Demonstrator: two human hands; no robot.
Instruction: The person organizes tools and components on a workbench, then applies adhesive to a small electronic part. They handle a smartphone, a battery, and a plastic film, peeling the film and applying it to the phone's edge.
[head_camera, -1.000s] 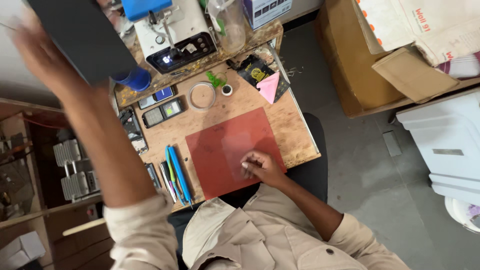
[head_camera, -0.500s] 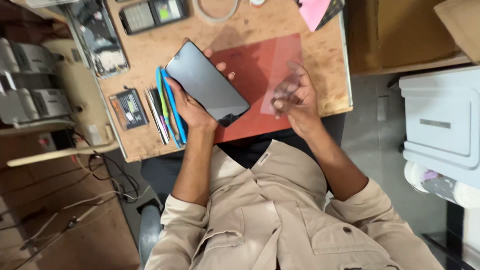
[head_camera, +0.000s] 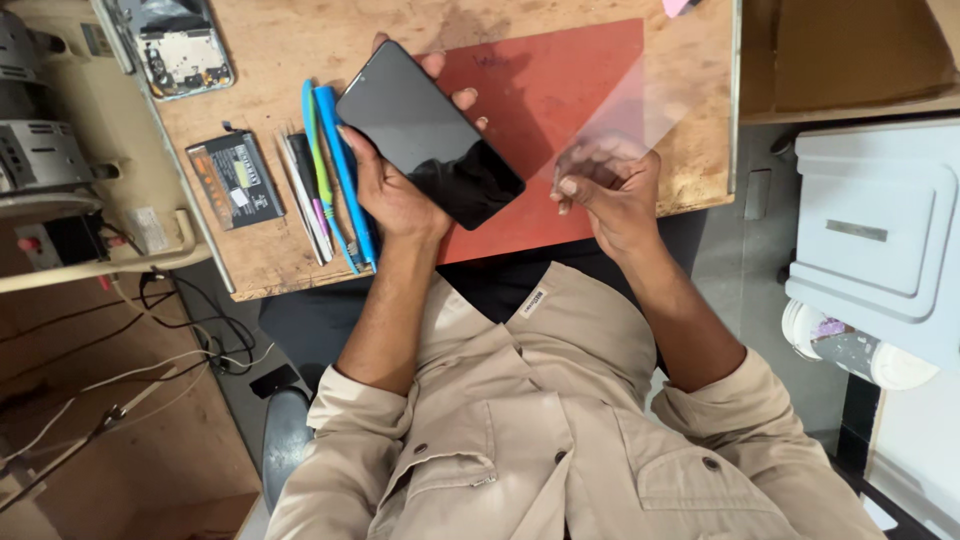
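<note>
Head view shows us seated at the counter (head_camera: 300, 40), looking down at our own arms. Our left hand (head_camera: 395, 185) grips a dark phone (head_camera: 428, 133) from below, fingers wrapped round its edges, screen up and tilted above a red mat (head_camera: 560, 80). Our right hand (head_camera: 610, 190) pinches a clear film (head_camera: 640, 100) by its lower corner; the film slants up over the mat, just beside the phone but apart from it. Left of the phone lie blue and green tools (head_camera: 335, 170), then a flat battery (head_camera: 235, 180), and farther up an opened phone body (head_camera: 185, 45). A white box (head_camera: 880, 230) stands to the right, off the counter.
</note>
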